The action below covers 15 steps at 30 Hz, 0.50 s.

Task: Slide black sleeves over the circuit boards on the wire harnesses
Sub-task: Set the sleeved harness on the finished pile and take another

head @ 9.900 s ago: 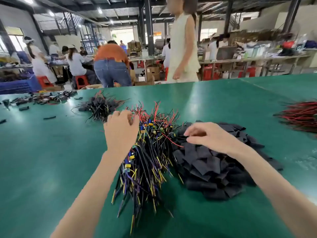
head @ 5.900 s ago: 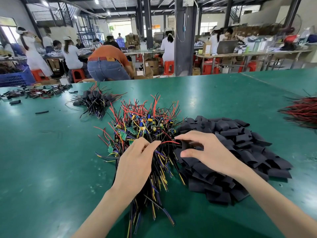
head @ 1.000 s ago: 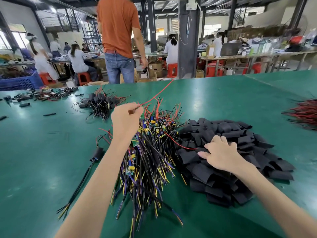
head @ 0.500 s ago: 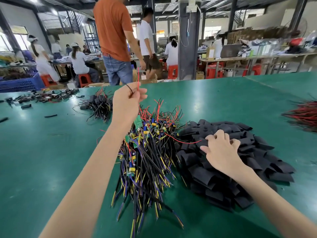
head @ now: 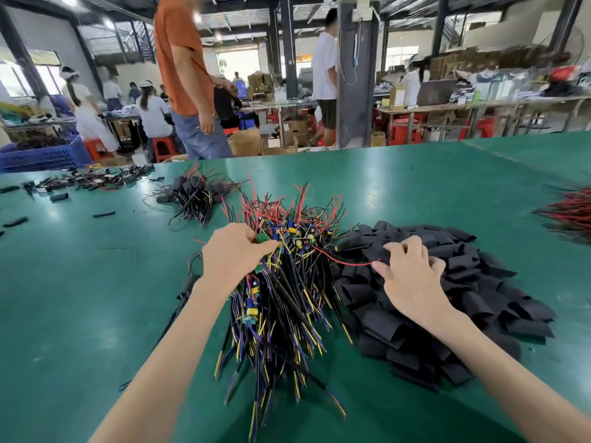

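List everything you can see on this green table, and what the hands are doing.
Table: one, green, foreground.
Wire harnesses: large pile, black, yellow, blue and red wires, centre.
Black sleeves: a heap, right of the harnesses.
Sleeved harnesses: small pile, black, farther back, left.
Red-black wires: one bundle, right edge.
Crate: one, blue, beyond the table, left.
Left hand: pinches into the harness pile.
Right hand: rests on the sleeves.

left hand (head: 233, 255) — fingers curled, pinching circuit board (head: 263, 238) | right hand (head: 412, 279) — palm down, fingers bent
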Each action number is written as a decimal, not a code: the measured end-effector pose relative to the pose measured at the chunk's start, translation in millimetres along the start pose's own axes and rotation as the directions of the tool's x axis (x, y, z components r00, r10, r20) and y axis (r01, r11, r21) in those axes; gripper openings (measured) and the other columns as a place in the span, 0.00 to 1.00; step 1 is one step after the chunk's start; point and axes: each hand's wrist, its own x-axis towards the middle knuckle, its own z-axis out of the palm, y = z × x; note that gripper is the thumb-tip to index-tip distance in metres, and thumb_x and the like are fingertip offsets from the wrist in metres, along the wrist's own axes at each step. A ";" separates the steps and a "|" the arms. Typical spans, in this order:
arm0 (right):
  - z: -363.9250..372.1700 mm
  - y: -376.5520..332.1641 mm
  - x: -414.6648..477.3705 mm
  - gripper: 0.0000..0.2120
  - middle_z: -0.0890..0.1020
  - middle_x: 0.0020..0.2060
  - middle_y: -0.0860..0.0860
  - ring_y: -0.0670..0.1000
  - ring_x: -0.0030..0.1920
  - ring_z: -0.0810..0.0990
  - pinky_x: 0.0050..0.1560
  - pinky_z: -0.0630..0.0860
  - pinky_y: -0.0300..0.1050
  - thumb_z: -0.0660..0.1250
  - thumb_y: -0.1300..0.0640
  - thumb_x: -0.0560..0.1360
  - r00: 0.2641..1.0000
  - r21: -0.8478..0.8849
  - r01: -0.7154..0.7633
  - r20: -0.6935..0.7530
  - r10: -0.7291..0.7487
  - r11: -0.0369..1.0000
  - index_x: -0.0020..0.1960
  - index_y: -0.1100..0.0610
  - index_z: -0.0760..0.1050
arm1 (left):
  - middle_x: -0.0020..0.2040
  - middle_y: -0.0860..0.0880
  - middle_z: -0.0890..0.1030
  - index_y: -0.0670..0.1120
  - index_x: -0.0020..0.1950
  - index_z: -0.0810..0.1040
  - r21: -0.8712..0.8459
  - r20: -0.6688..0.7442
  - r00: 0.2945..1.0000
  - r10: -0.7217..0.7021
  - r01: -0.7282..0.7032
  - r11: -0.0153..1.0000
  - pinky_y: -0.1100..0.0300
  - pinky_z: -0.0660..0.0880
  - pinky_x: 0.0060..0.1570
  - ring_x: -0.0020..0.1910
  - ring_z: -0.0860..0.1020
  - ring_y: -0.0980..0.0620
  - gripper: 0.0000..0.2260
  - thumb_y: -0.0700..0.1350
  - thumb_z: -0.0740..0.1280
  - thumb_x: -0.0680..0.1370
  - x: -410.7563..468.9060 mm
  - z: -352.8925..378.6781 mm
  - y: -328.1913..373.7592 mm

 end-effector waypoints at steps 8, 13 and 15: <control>1.7 1.3 2.3 0.21 0.66 0.58 0.55 0.55 0.60 0.67 0.58 0.60 0.52 0.59 0.47 0.79 0.998 0.083 -0.045 -0.049 0.049 0.996 0.68 0.57 0.67 | 0.50 0.51 0.80 0.48 0.53 0.74 -0.563 -0.173 0.982 0.073 -0.160 0.811 0.51 0.73 0.59 0.54 0.78 0.49 0.12 0.46 0.73 0.73 3.5 -18.2 22.5; 3.3 2.5 3.0 0.21 0.69 0.55 0.60 0.61 0.57 0.69 0.52 0.64 0.56 0.65 0.52 0.77 0.980 0.148 -0.071 -0.171 0.096 0.986 0.64 0.63 0.70 | 0.48 0.44 0.82 0.46 0.50 0.73 -0.678 -0.220 0.949 0.226 -0.315 0.664 0.50 0.76 0.57 0.45 0.82 0.52 0.08 0.35 0.66 0.76 6.9 -34.7 42.8; 3.8 3.3 4.0 0.21 0.70 0.54 0.61 0.61 0.56 0.69 0.51 0.64 0.57 0.65 0.53 0.76 0.976 0.160 -0.074 -0.190 0.104 0.984 0.63 0.64 0.70 | 0.43 0.49 0.82 0.50 0.44 0.75 -0.598 -0.271 0.934 0.233 -0.353 0.720 0.50 0.77 0.55 0.42 0.82 0.55 0.09 0.35 0.68 0.75 10.3 -36.3 48.2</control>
